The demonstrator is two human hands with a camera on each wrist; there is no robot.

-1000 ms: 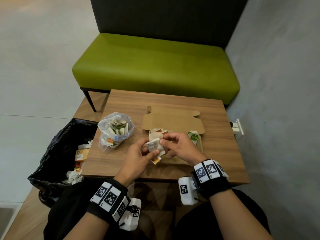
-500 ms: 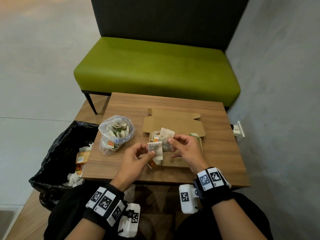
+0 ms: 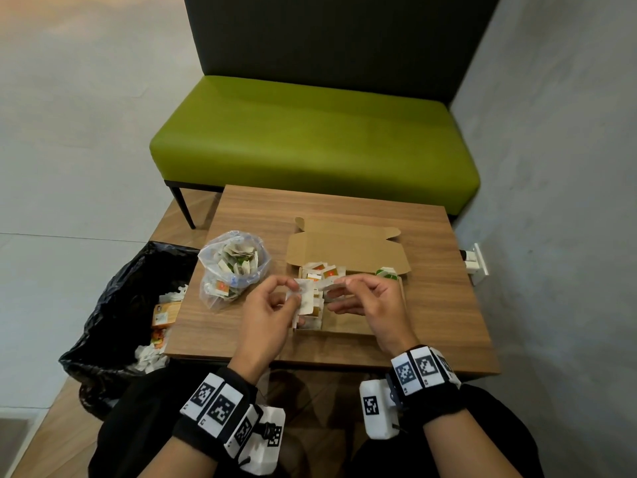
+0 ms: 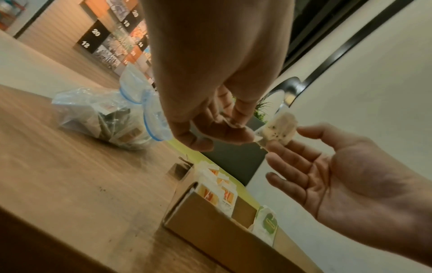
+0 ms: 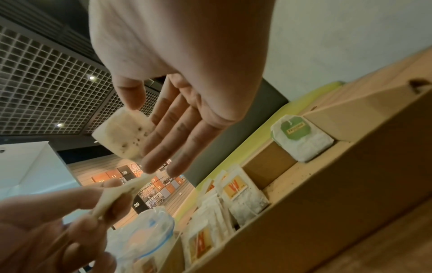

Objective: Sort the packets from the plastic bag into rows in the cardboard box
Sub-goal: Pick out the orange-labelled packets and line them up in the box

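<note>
An open cardboard box (image 3: 344,331) lies on the wooden table, its lid flap (image 3: 344,250) folded back. Orange-labelled packets (image 5: 236,188) stand in a row at its left end, and one green-labelled packet (image 5: 301,136) leans at its right end. The clear plastic bag (image 3: 234,267) of packets sits left of the box. Above the box's left end, my left hand (image 3: 287,291) pinches a small stack of white packets (image 3: 305,300). My right hand (image 3: 339,291) pinches a single white packet (image 5: 121,133) between thumb and forefinger, its other fingers straight.
A black bin bag (image 3: 113,305) with discarded wrappers stands on the floor left of the table (image 3: 448,305). A green bench (image 3: 310,139) is behind the table and a grey wall with a socket (image 3: 477,263) is on the right.
My right hand has pulled one white packet away from the stack in my left hand; the two hands now hold separate packets a little apart over the box.
</note>
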